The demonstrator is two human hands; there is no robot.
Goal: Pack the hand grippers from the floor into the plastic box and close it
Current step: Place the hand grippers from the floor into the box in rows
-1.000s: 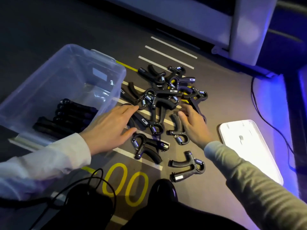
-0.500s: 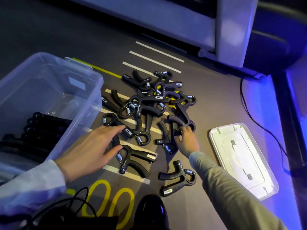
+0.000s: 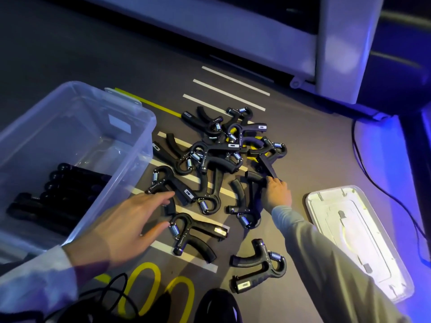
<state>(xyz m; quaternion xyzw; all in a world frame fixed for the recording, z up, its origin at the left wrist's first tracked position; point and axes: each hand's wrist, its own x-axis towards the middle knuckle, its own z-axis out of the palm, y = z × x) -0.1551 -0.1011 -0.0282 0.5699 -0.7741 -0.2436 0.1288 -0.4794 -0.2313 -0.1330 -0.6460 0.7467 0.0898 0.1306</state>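
The clear plastic box [image 3: 142, 127] stands open on the floor at the left, with several black hand grippers [image 3: 60, 194] laid in it. A pile of black hand grippers [image 3: 219, 150] with steel springs lies on the floor beside it. My left hand [image 3: 126, 227] is open, its fingers spread over the handle of one gripper [image 3: 168, 183] and its thumb beside another [image 3: 196, 236]. My right hand [image 3: 278, 194] has its fingers curled on a handle of a gripper [image 3: 246, 201] at the pile's near right. One gripper [image 3: 258, 269] lies alone close to me. The white box lid [image 3: 356, 241] lies flat at the right.
A white machine base and post [image 3: 345, 47] stand behind the pile. A black cable [image 3: 373, 180] runs along the floor by the lid. Another black cable [image 3: 112, 292] and a dark shoe [image 3: 219, 306] are at the bottom edge. Painted lines mark the floor.
My left hand has drawn back from the pile's middle to the nearer grippers by the box. My right hand has settled and curled onto a gripper handle. The view has shifted right.
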